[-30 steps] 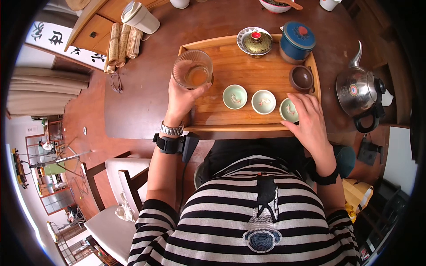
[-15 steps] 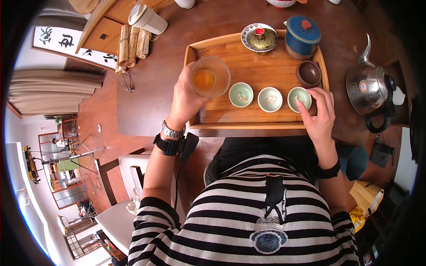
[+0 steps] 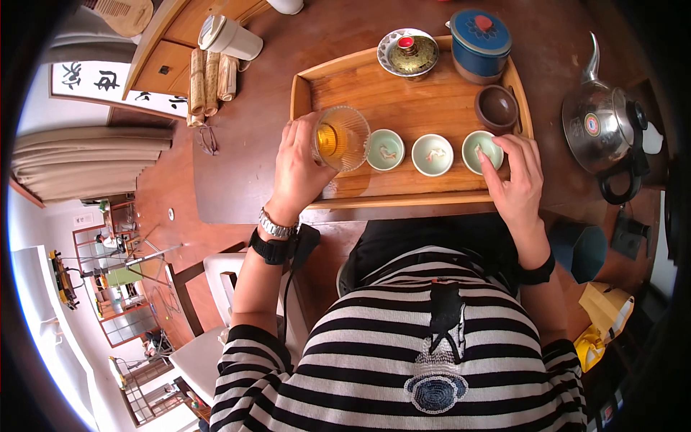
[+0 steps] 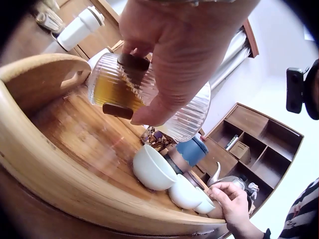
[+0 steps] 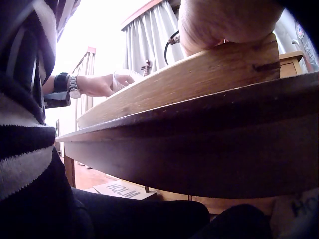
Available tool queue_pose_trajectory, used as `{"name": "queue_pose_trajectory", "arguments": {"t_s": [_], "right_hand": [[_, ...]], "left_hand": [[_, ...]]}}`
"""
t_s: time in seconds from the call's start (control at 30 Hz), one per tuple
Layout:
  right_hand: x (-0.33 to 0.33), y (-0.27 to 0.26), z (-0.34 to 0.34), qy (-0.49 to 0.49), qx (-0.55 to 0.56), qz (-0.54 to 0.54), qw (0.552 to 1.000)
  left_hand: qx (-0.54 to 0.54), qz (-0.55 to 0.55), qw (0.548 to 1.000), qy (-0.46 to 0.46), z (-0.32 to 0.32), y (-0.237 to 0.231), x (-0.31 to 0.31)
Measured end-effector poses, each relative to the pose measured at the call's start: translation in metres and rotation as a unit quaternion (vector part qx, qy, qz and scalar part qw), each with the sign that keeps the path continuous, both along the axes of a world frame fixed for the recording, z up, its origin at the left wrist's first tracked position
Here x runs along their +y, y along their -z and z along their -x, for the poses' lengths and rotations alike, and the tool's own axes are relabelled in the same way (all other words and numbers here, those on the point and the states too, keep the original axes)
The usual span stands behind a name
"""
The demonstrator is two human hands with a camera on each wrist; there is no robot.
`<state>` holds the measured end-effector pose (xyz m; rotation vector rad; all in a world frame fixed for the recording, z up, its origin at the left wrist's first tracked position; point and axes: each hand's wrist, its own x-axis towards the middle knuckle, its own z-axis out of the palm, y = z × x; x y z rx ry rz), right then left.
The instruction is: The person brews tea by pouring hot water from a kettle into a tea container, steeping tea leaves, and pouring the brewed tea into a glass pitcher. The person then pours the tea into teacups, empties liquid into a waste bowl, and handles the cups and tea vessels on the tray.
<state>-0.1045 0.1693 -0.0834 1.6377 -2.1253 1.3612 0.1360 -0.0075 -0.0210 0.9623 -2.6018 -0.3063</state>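
Observation:
My left hand [image 3: 299,164] grips a ribbed glass [image 3: 350,128] of amber liquid over the left part of the wooden tray [image 3: 410,200]. The left wrist view shows the glass [image 4: 192,117] tipped well over, its liquid lying along one side, with fingers and thumb around brown pads on it. Three pale green cups stand in a row: a left one [image 3: 386,153] beside the glass's rim, a middle one [image 3: 432,160] and a right one [image 3: 479,149]. My right hand [image 3: 517,180] holds the right cup between thumb and fingers. In the right wrist view the tray's wall [image 5: 174,79] hides that cup.
A brown cup [image 3: 497,108], a blue lidded pot [image 3: 481,47] and a patterned lidded bowl [image 3: 408,55] stand at the tray's back and right. Right of the tray is a steel kettle [image 3: 601,137]. Rolled bamboo mats [image 3: 204,83] and a white tumbler [image 3: 234,39] lie at the back left.
My left hand has tilted the glass further and brought its rim close to the left cup. My right hand has closed its thumb and fingers on the right cup. The head view has shifted.

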Motion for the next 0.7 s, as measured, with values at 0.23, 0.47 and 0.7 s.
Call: {"name": "queue_pose_trajectory", "arguments": {"t_s": [0.23, 0.47, 0.7], "right_hand": [[0.0000, -0.0005, -0.0002, 0.003, 0.004, 0.006, 1.000], [-0.0005, 0.0003, -0.0003, 0.003, -0.001, 0.015, 1.000], [0.0001, 0.0006, 0.0002, -0.001, 0.001, 0.017, 1.000]], "left_hand": [[-0.028, 0.021, 0.999, 0.018, 0.0048, -0.0036, 0.0022], [-0.065, 0.042, 0.997, 0.024, 0.0084, -0.0036, 0.0051], [-0.080, 0.043, 0.995, 0.036, 0.0089, -0.0039, 0.0048]]}}
